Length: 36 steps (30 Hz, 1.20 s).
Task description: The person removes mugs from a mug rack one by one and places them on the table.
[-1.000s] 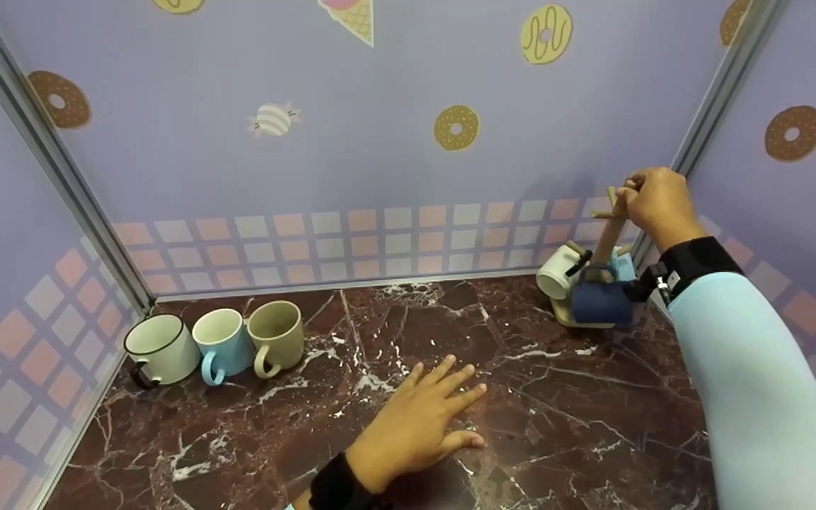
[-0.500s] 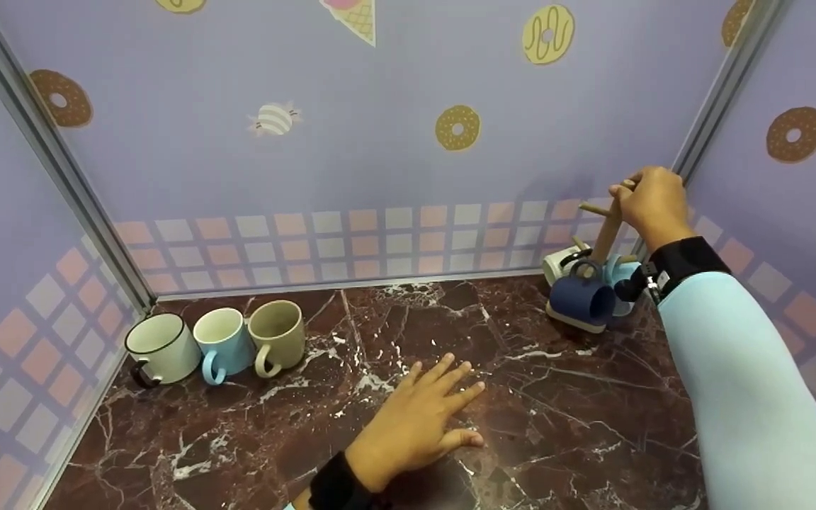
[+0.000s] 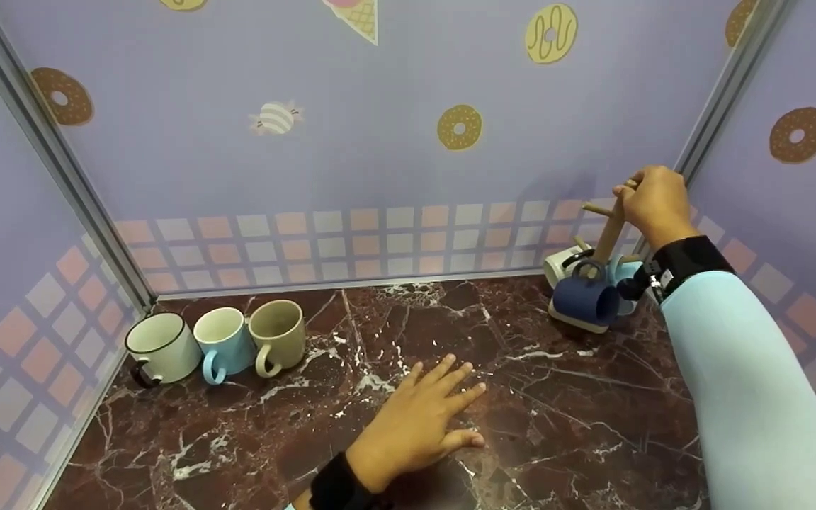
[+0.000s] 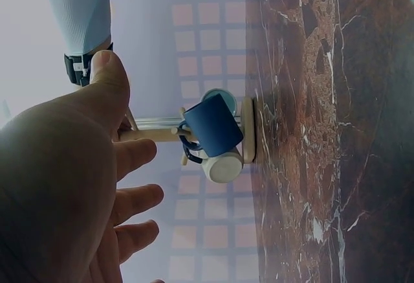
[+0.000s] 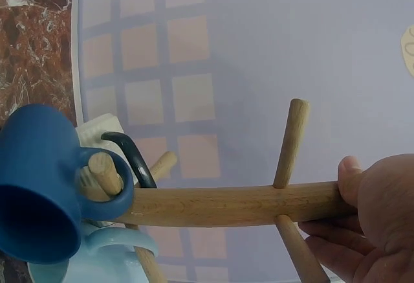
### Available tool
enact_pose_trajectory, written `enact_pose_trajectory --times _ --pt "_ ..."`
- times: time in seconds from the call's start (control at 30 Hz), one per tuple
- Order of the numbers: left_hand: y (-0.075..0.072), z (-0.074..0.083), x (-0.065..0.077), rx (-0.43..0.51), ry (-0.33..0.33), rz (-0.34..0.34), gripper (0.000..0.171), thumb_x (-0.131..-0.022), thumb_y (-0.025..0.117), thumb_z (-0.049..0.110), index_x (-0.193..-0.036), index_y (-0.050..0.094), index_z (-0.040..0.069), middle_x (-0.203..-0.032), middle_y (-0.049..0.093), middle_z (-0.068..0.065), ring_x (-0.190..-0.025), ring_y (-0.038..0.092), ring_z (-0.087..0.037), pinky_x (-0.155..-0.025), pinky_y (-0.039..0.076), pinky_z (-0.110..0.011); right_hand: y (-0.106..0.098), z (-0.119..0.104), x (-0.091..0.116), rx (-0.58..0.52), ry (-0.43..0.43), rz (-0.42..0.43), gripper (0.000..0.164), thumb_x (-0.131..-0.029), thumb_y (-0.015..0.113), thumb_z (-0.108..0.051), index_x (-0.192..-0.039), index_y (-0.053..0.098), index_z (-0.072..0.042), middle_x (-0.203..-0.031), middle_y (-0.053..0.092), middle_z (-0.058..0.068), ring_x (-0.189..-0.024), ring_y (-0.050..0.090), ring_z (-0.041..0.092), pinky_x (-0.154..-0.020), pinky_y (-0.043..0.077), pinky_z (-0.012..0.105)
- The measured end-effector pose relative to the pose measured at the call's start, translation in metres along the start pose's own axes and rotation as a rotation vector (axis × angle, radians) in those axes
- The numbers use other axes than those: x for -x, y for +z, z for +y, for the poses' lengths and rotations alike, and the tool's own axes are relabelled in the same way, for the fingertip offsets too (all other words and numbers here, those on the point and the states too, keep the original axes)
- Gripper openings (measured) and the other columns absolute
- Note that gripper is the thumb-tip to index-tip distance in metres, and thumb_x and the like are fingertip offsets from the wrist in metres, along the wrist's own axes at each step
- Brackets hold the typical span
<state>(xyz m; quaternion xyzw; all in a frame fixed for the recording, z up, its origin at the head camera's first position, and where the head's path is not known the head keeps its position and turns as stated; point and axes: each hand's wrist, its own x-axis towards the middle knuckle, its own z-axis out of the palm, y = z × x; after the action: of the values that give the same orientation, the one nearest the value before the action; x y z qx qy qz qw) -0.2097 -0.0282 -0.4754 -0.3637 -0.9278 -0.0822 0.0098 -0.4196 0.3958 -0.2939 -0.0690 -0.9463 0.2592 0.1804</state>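
Mug rack (image 3: 609, 239): pale wooden post (image 5: 207, 206), rounded pegs (image 5: 292, 144); right fingers (image 5: 339, 254) clamped round top, left fingers (image 3: 465, 399) spread.

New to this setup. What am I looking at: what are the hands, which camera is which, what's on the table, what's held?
There is no robot here, just a person's two bare hands. The wide picture comes from a camera on the head, looking forward and down; the other two come from cameras on the left and right wrists.

The left hand is spread above the table, holding nothing. The right hand grips the top of a wooden stand, whose pegs carry a dark blue mug, a white mug and a light blue mug.

Three more mugs stand at the table's left: white, light blue and tan.
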Motion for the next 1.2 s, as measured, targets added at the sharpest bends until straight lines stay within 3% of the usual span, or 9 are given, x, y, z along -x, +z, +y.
enact_pose_trajectory --times 0.3,0.6,0.77,0.93,1.07,1.2 --pt "0.004 0.002 -0.001 0.018 0.014 -0.020 0.085 -0.105 0.041 0.084 -0.176 0.041 0.037 -0.188 0.027 0.002 -0.178 0.023 -0.027 -0.143 0.023 -0.064 0.000 0.007 0.008 -0.009 -0.020 -0.017 0.052 -0.118 0.059 -0.030 -0.146 0.063 0.014 -0.144 0.069 0.039 -0.130 0.069 0.056 -0.108 0.060 0.065" --pt "0.001 0.006 -0.001 0.003 0.048 -0.001 0.080 -0.105 0.043 0.083 -0.173 0.045 0.039 -0.188 0.028 0.007 -0.178 0.024 -0.027 -0.142 0.025 -0.066 -0.002 0.013 0.026 -0.049 0.005 0.004 0.071 -0.120 0.050 -0.050 -0.166 0.050 0.004 -0.157 0.063 0.036 -0.142 0.061 0.056 -0.119 0.054 0.068" --pt "-0.004 0.010 0.001 0.001 0.068 0.003 0.081 -0.105 0.044 0.083 -0.174 0.042 0.041 -0.188 0.025 0.007 -0.178 0.023 -0.025 -0.143 0.025 -0.065 -0.006 0.027 0.042 -0.163 0.086 0.023 0.083 -0.118 0.041 -0.063 -0.174 0.040 -0.002 -0.168 0.054 0.034 -0.153 0.054 0.055 -0.126 0.048 0.070" --pt "-0.008 0.015 0.002 0.014 0.119 -0.004 0.081 -0.106 0.042 0.083 -0.176 0.036 0.042 -0.189 0.020 0.007 -0.178 0.020 -0.024 -0.143 0.024 -0.063 0.002 0.055 0.062 -0.307 0.200 0.118 0.079 -0.119 0.036 -0.062 -0.174 0.041 -0.006 -0.176 0.048 0.026 -0.163 0.049 0.046 -0.136 0.042 0.060" --pt "-0.006 0.017 0.003 0.010 0.138 -0.011 0.082 -0.106 0.041 0.083 -0.177 0.032 0.043 -0.190 0.018 0.007 -0.179 0.019 -0.023 -0.143 0.024 -0.062 0.020 0.084 0.084 -0.391 0.334 0.165 0.075 -0.120 0.031 -0.059 -0.176 0.039 -0.009 -0.180 0.044 0.022 -0.167 0.044 0.041 -0.141 0.035 0.055" --pt "-0.002 0.018 0.006 0.020 0.139 -0.025 0.082 -0.106 0.045 0.081 -0.177 0.030 0.043 -0.190 0.017 0.008 -0.179 0.019 -0.024 -0.143 0.024 -0.062 0.051 0.104 0.102 -0.407 0.399 0.088 0.078 -0.120 0.031 -0.060 -0.179 0.032 -0.010 -0.181 0.039 0.025 -0.167 0.040 0.047 -0.141 0.033 0.060"
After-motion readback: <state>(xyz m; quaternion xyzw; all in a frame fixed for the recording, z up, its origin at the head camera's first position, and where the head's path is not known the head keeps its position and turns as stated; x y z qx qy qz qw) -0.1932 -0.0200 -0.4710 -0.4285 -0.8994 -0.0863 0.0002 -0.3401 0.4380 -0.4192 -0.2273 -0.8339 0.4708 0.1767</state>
